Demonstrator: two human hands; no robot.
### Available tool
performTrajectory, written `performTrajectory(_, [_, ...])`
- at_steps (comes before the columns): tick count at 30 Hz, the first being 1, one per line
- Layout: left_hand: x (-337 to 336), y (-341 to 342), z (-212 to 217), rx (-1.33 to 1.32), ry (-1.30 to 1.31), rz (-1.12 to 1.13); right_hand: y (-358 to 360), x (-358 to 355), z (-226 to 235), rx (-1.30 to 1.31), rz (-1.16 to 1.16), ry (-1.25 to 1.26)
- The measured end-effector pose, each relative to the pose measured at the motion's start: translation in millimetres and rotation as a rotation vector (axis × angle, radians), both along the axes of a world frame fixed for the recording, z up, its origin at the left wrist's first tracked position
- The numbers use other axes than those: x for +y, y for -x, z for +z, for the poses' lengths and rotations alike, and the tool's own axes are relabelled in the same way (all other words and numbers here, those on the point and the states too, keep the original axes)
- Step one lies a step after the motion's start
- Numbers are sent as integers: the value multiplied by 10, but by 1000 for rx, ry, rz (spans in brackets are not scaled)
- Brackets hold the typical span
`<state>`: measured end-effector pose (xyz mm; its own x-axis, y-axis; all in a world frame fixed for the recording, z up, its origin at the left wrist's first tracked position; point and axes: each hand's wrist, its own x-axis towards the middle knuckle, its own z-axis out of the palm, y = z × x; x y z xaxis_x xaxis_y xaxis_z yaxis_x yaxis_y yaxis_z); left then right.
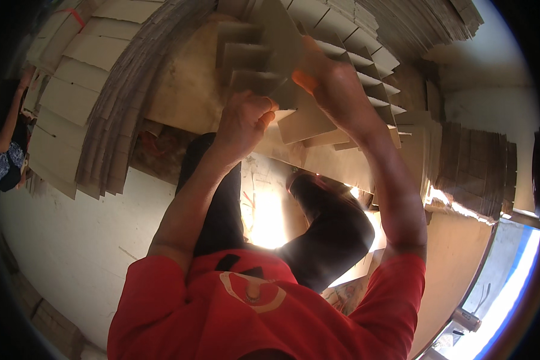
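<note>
In front of me stands a partly joined cardboard divider, its upright strips (246,55) crossing one another in a grid. My right hand (336,90) grips a cardboard strip (281,37) that tilts up and away over the grid, thumb on its near side. At the grid's near edge, my left hand (243,123) is closed, with thumb and fingertips pinched by a cardboard corner (285,114). More crossed strips (375,84) continue beyond my right hand. The strip's lower end, where it meets the grid, is partly blurred.
Tall stacks of cardboard strips (126,84) rise at the left, with more stacks (471,168) at the right and far right (408,24). Another person's arm (9,120) shows at the far left. A pale board (72,240) lies left of my legs.
</note>
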<state>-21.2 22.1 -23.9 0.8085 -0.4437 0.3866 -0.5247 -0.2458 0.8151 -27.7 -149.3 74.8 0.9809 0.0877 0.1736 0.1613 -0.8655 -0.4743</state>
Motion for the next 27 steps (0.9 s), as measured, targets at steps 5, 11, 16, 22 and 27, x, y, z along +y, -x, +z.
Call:
performTrajectory(5, [9,-1,-10,-30,7,13,149,49,121,-165,25,111])
performTrajectory(11, [-5,3,-19,16,1,5,105,-59,-380,-74,46,92])
performTrajectory(16, [-34,-4,-32,6,20,14,35,43,-406,64,100,320])
performTrajectory(22, [34,-19,19,-282,-94,-10,-337,-355,-316,-7,60,29])
performTrajectory(27, [-177,-64,295,-426,-317,-137,-368,-1696,-756,-500,-449,598])
